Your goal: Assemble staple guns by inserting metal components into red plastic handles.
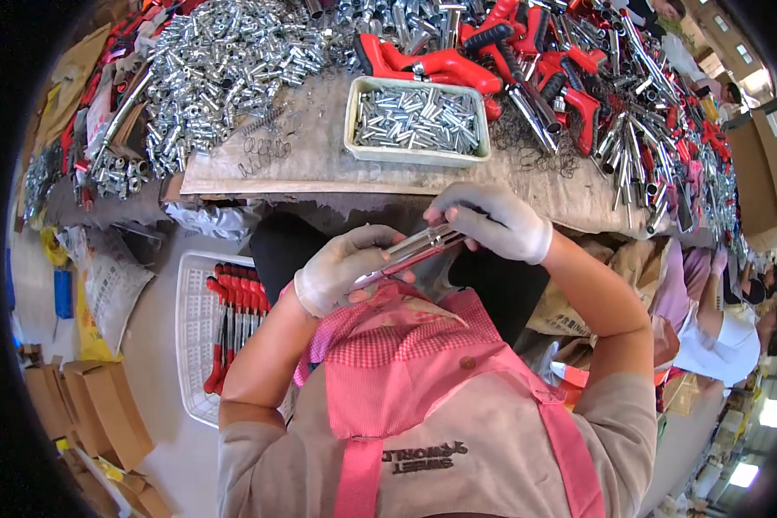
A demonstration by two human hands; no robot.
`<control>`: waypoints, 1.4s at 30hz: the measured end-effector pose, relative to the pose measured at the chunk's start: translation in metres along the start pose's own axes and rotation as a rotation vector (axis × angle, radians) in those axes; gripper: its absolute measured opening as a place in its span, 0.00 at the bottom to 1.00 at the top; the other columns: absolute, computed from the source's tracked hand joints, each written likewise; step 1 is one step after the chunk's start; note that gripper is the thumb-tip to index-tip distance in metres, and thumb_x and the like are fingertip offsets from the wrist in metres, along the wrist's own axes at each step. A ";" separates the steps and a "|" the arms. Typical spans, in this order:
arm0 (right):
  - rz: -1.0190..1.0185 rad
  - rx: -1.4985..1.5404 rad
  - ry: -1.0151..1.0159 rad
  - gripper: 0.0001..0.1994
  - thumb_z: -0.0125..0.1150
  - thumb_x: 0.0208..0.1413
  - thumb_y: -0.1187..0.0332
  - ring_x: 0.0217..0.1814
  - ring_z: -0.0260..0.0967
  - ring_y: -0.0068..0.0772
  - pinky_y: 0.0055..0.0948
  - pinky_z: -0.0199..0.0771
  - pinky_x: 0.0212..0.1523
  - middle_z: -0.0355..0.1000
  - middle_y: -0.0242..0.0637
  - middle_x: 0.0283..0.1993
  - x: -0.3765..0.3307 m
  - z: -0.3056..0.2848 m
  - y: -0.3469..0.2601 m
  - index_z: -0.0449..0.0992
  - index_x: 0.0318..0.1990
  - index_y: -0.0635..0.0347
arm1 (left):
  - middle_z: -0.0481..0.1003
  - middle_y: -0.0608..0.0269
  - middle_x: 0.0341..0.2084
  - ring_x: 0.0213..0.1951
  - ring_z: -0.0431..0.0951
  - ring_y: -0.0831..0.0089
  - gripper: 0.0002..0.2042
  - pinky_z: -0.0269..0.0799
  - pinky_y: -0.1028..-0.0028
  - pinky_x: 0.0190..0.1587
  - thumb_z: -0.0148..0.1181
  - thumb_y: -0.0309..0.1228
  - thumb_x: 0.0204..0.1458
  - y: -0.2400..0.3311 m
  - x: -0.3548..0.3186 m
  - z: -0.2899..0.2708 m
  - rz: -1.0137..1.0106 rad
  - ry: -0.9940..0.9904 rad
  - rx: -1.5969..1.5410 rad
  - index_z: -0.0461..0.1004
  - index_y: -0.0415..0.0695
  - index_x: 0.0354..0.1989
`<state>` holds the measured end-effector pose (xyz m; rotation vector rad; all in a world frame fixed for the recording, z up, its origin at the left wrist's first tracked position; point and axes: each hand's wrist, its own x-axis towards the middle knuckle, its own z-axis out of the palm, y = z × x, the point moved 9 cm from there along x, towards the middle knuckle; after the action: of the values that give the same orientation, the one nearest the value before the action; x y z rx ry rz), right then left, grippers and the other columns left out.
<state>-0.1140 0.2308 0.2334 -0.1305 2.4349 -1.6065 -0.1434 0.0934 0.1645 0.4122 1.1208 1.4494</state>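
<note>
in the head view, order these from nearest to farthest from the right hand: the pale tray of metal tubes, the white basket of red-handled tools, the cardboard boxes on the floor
From the right hand:
1. Pale tray of metal tubes, just ahead on the bench.
2. White basket of red-handled tools, down on the person's left, past the left hand.
3. Cardboard boxes, farthest, at the lower left on the floor.

A worn wooden counter (319,168) spans the top of the view, its edge bending with the lens. Below lies a pale grey floor (160,406) with cardboard boxes (104,414) at the left. Bright patches at lower right may be windows (773,413), too blurred to be sure
</note>
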 end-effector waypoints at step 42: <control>-0.299 -0.384 0.309 0.06 0.59 0.46 0.74 0.36 0.71 0.44 0.34 0.71 0.38 0.71 0.41 0.31 0.048 0.003 -0.027 0.72 0.33 0.60 | 0.69 0.63 0.29 0.15 0.58 0.83 0.12 0.47 0.85 0.12 0.43 0.40 0.61 -0.007 0.014 -0.023 0.166 0.155 -0.521 0.64 0.46 0.45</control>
<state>-0.1607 0.2077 0.2503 -0.3464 3.0710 -1.3198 -0.1605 0.0957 0.1433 0.0233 0.7966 1.8747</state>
